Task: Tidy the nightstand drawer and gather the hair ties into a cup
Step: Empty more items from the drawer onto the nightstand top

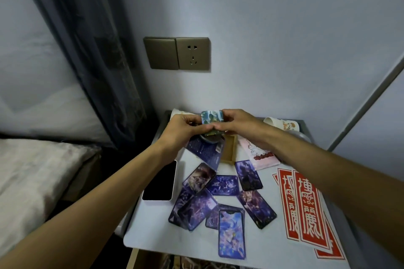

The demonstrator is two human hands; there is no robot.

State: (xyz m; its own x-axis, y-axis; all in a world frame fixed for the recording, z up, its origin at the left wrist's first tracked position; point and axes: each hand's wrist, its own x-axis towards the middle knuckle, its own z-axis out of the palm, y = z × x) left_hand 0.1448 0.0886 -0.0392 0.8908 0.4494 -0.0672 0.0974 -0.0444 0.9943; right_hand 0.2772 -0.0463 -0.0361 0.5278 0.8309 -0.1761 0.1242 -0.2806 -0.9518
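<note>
On the nightstand [157, 236], red envelopes [306, 209] with white seal-style Chinese characters.

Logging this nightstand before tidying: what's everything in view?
purple illustrated cards: about eight, purple-blue, scattered on the pale tabletop
white phone with dark screen: one, white, left edge
red paper strips with white characters: at least three, red, overlapping at right
small tan open box: one, tan, behind the cards
white patterned paper cup: one, white, back right corner
bronze wall switch and socket: one, bronze, wall above
small stack of picture cards: one, blue-green, held aloft
left hand: fingers pinch the stack
right hand: fingers pinch the stack
</note>
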